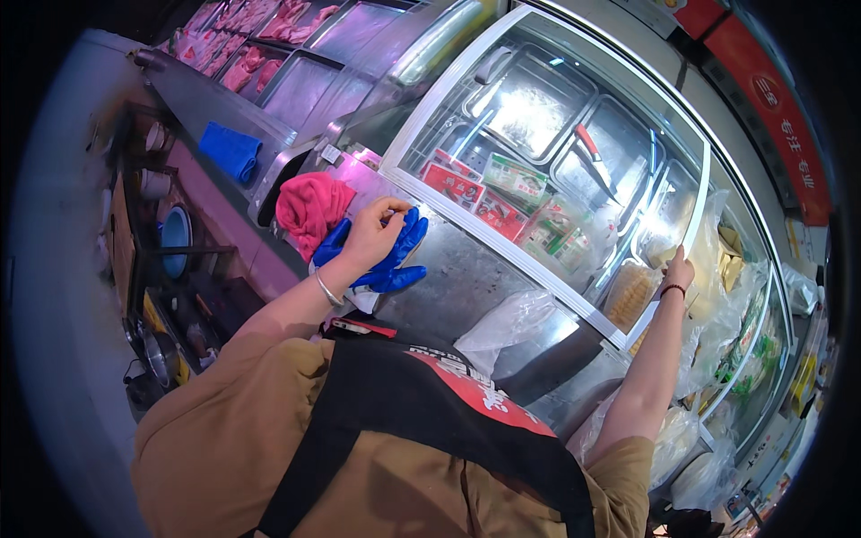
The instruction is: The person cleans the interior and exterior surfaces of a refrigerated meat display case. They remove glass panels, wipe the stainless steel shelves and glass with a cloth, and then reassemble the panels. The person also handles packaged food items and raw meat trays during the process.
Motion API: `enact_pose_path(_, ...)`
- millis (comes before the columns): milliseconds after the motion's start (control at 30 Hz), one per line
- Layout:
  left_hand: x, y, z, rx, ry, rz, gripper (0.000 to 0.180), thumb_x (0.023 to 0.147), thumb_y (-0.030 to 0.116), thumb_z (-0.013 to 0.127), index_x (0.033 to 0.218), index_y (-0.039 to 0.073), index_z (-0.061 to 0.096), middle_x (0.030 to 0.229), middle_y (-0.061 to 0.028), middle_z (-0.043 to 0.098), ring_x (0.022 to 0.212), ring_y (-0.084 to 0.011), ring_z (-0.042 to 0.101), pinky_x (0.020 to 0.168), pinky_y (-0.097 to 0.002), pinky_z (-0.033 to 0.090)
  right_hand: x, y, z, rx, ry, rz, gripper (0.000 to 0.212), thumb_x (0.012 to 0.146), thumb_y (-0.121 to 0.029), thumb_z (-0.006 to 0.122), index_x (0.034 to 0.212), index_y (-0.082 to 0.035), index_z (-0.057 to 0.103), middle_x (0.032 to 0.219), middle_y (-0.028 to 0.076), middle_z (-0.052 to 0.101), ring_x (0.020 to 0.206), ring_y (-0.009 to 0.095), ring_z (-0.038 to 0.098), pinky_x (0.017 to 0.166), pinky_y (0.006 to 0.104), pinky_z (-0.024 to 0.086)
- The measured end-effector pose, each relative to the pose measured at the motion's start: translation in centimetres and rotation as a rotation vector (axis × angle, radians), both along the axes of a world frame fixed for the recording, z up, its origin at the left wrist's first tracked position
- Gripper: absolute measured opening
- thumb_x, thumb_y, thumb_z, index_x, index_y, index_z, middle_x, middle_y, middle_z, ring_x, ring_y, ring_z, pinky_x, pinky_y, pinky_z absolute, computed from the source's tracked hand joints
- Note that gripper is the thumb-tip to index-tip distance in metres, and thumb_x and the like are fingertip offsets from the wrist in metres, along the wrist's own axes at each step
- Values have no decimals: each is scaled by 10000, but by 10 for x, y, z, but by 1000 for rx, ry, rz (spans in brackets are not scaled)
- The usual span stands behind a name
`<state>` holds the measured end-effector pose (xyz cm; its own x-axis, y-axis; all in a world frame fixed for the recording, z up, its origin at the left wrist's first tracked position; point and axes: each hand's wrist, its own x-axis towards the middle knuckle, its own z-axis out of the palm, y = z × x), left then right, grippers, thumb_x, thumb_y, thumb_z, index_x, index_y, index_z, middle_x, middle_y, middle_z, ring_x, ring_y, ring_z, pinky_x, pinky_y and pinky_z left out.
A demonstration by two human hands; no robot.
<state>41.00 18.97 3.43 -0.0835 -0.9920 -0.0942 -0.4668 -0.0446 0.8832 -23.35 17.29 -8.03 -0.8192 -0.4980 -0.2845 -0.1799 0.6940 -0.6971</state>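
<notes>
Glass panel [502, 254] in a white frame spans a chilled display case at a market stall, its right-hand edge grasped by the right hand [679, 272] of a person in a tan shirt [242, 408] and black apron [395, 386]. A dark red bracelet [673, 290] circles that wrist. The left hand [377, 235], below which a silver bangle [326, 289] shows, is poised with curled fingers over a pair of blue gloves [399, 257] lying on the steel tabletop [439, 291], just outside the panel's near left corner; whether the fingertips pinch any of the glove material cannot be told from this angle. A crumpled pink cloth [314, 211] lies right beside the gloves, to their left, and a folded blue cloth [230, 151] rests farther off on a ledge. Nearer the apron, a crumpled translucent plastic bag [508, 325] sits on the steel. Through the glass, metal trays [529, 108] line the case, a red-handled knife [587, 145] lies across one of them, and red packets [453, 186] and green-and-white packets [517, 177] are grouped toward the near side. Yellow food [630, 291] in clear wrapping sits near the corner below the right hand. Cuts of raw meat [251, 70] fill trays at upper left, while a blue basin [176, 240] stands on a low shelf at far left.
</notes>
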Motion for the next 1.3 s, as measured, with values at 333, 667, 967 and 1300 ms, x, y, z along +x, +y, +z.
enact_pose_path(333,84,-88,12,-144,-111,119,217,893,16,494,1036,-13,655,996,-133,683,931,-207,653,827,-306,496,37,41,20,-25,241,-57,688,838,-612,591,583,19,489,510,84,471,417,192,461,414,335,392)
enact_pose_path(667,93,-135,-17,-112,-800,-602,288,789,-20,459,969,44,674,982,-142,622,939,-341,588,848,-414,473,32,45,19,10,195,-90,718,816,-659,573,563,12,524,510,69,482,440,194,463,462,352,403)
enact_pose_path(967,94,-127,-1,-144,-746,-569,273,793,-2,467,952,72,677,944,-136,599,948,-329,578,803,-399,484,20,52,10,-7,218,-141,648,822,-606,613,621,10,578,531,45,501,450,151,448,442,322,381)
enact_pose_path(1300,98,-122,-8,-156,-599,-478,245,855,32,475,1004,50,670,973,-149,601,957,-328,581,831,-383,477,14,59,14,-39,172,-169,653,815,-610,623,571,-21,485,532,28,458,456,144,410,447,317,357)
